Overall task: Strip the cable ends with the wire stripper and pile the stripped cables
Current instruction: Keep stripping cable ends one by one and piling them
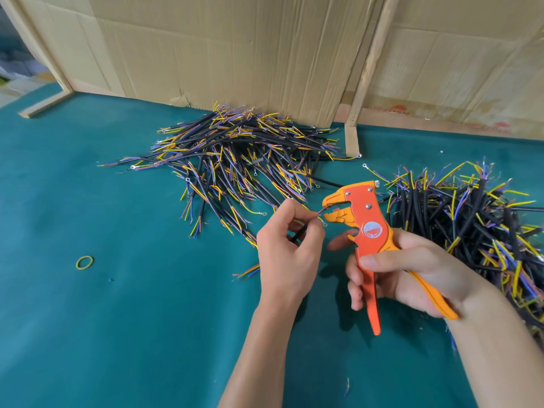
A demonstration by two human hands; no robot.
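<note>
Above the middle of the teal felt-covered surface [117, 319], the left hand [287, 254] pinches a short black-sheathed cable [298, 235] between curled fingers and thumb, its thin coloured cores reaching toward the tool beside it. The right hand [412, 275] wraps its grip round the two handles of an orange and yellow plastic wire stripper [363, 228], thumb laid across the upper handle, fingers curled under the lower one. The stripper's beak-like jaws stand slightly parted, and the cable's core tips sit right at their mouth; whether they are clamped I cannot tell. Beyond the hands, a spread pile of black cables with yellow, blue and brown bared ends [235, 160] lies against a creased brown cardboard wall [235, 54]. To the right, a denser heap of similar black cables [471, 219] rests just behind the right wrist. A small yellow rubber band [84, 262] lies well apart on the left of the surface
</note>
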